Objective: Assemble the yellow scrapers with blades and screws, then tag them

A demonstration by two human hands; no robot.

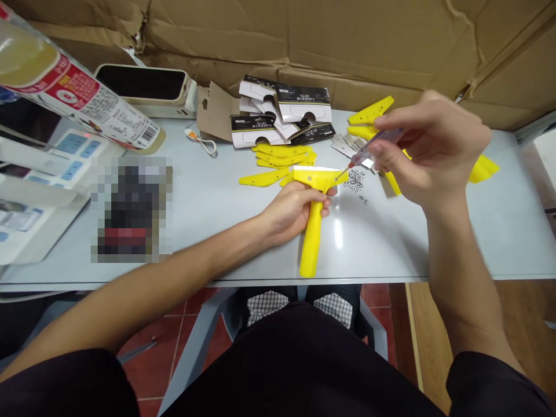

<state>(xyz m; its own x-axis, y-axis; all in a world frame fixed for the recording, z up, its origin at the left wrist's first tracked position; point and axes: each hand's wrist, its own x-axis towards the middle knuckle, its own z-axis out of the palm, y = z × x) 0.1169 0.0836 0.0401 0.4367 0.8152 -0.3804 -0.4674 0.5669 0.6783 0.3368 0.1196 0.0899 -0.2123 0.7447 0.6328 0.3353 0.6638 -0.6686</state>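
Observation:
My left hand (299, 209) is closed around the neck of a yellow scraper (311, 237), whose handle points toward me. A thin metal blade lies along the scraper's far edge, and a screw shows on each side of its head. In my right hand (430, 150) is a screwdriver (376, 145) with a clear handle, tilted down to the left. Its tip meets the right-hand screw on the scraper head. Just right of the head lies a small pile of nuts and screws (355, 182), with loose screws (364, 200) nearer me.
Yellow plastic pieces (282, 156) lie behind the scraper, others (371, 113) at the right. Metal blades (343, 145) lie beyond the nuts. Printed cards (278, 113) are heaped before the cardboard wall (347, 40). Left stand a bottle (82, 87) and a phone (141, 83) on a white box.

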